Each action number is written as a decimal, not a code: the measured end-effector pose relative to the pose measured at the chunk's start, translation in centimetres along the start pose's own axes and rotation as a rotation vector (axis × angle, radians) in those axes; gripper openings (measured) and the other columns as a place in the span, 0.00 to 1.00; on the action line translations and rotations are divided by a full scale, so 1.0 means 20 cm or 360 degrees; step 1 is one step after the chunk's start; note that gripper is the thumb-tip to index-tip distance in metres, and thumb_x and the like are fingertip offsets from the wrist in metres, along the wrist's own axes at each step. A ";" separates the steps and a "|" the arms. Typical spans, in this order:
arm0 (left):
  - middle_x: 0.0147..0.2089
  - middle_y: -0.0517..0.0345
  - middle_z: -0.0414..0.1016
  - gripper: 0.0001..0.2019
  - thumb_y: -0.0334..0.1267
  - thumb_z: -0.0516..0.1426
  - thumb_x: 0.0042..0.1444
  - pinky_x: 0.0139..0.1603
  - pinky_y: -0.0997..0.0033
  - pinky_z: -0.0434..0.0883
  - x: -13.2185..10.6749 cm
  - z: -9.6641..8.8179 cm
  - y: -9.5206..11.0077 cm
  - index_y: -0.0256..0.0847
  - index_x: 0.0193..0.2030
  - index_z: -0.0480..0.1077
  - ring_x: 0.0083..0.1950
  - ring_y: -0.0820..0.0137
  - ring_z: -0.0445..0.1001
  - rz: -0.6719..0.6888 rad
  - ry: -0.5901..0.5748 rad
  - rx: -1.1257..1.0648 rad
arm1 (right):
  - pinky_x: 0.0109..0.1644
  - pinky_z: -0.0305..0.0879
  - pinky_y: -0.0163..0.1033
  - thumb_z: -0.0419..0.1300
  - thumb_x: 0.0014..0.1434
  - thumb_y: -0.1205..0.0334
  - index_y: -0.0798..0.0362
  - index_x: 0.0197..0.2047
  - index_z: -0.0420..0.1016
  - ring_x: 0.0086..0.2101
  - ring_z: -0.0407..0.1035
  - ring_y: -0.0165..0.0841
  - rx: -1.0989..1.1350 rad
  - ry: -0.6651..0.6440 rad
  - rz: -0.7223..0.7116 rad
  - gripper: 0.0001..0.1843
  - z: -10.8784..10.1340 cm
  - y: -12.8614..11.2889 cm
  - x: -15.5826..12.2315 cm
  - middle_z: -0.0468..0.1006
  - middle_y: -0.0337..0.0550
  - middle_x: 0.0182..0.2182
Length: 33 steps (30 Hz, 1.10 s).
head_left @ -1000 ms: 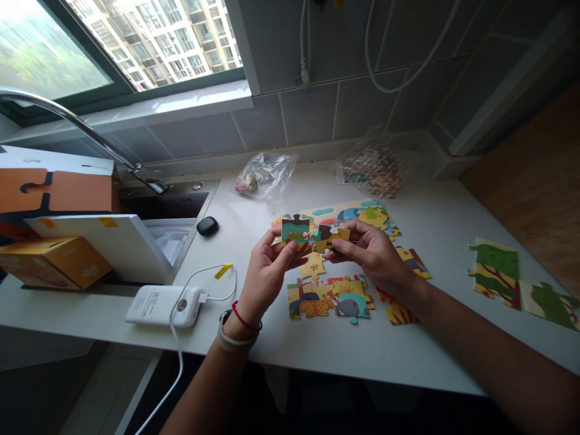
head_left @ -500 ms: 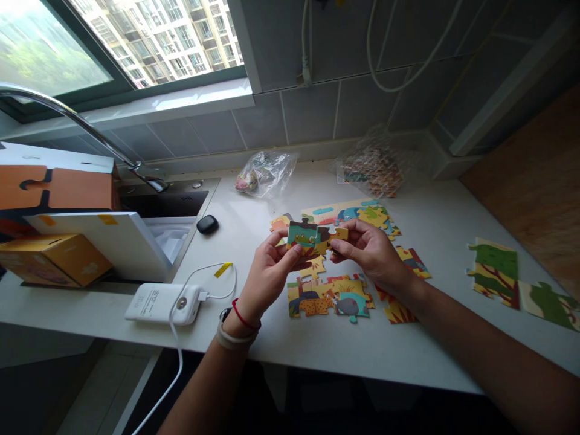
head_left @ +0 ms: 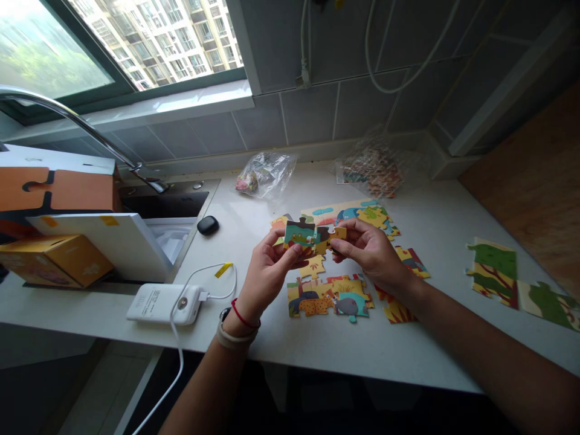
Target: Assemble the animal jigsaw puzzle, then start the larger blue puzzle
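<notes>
My left hand (head_left: pixel 275 261) pinches a teal jigsaw puzzle piece (head_left: pixel 299 234) with a green animal on it, thumb on its front. A yellow and brown puzzle piece (head_left: pixel 338 232) sits between the fingers of my right hand (head_left: pixel 369 248). The two pieces meet edge to edge above the counter; whether they interlock I cannot tell. Below them lies a joined group of pieces (head_left: pixel 317 305) with a spotted cat and a grey animal. Behind is a longer joined strip (head_left: pixel 324 211) with a blue animal. More pieces (head_left: pixel 410 260) lie partly under my right forearm.
Green puzzle pieces (head_left: pixel 495 266) lie at the right. Two clear plastic bags (head_left: pixel 272 172) (head_left: pixel 374 166) rest by the wall. Left are a white power bank (head_left: pixel 158 303) with cable, a black case (head_left: pixel 208 225), boxes (head_left: pixel 58 260) and a sink (head_left: pixel 158 204) with a faucet.
The teal piece in my left hand has shifted slightly left and a thin gap shows between it and the right-hand piece. Both hands keep their grip; the counter things stay put.
</notes>
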<state>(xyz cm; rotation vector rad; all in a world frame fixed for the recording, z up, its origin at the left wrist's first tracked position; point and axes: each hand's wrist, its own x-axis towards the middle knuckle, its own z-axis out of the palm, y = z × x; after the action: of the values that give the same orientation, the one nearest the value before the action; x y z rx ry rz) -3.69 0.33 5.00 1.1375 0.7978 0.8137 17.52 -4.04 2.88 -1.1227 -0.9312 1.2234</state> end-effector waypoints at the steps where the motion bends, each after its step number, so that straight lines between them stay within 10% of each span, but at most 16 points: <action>1: 0.46 0.49 0.87 0.20 0.46 0.69 0.60 0.48 0.61 0.84 0.00 0.00 0.00 0.39 0.52 0.70 0.48 0.57 0.86 0.0014 0.0032 -0.0004 | 0.31 0.77 0.37 0.78 0.51 0.50 0.51 0.40 0.75 0.26 0.74 0.30 -0.0010 0.0020 -0.0014 0.22 0.00 0.00 0.00 0.80 0.36 0.30; 12: 0.43 0.50 0.86 0.14 0.47 0.67 0.63 0.47 0.64 0.83 -0.01 0.00 -0.01 0.40 0.45 0.71 0.45 0.61 0.86 0.0203 0.0065 0.0250 | 0.24 0.65 0.33 0.73 0.56 0.44 0.47 0.52 0.83 0.23 0.62 0.25 -0.0109 0.0441 -0.0185 0.25 -0.09 -0.01 0.07 0.78 0.36 0.33; 21: 0.30 0.60 0.78 0.16 0.44 0.62 0.66 0.35 0.71 0.76 -0.03 0.02 -0.04 0.44 0.58 0.74 0.34 0.65 0.83 0.0408 -0.0120 0.0880 | 0.27 0.67 0.35 0.72 0.56 0.39 0.43 0.46 0.82 0.32 0.74 0.31 -0.0262 0.0896 -0.0552 0.21 -0.43 -0.15 0.16 0.81 0.38 0.38; 33: 0.35 0.56 0.84 0.11 0.44 0.58 0.68 0.34 0.70 0.71 0.01 -0.02 -0.12 0.47 0.48 0.81 0.30 0.67 0.77 0.0676 -0.0116 0.1555 | 0.30 0.72 0.35 0.73 0.54 0.42 0.48 0.40 0.80 0.30 0.75 0.30 -0.0516 0.0845 -0.0521 0.20 -0.67 -0.11 0.09 0.82 0.38 0.33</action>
<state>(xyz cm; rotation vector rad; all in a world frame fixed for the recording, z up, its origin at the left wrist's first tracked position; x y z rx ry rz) -3.56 0.20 2.57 2.2482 0.9297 0.7168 31.15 -4.17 2.04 -1.3947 -0.8683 0.4766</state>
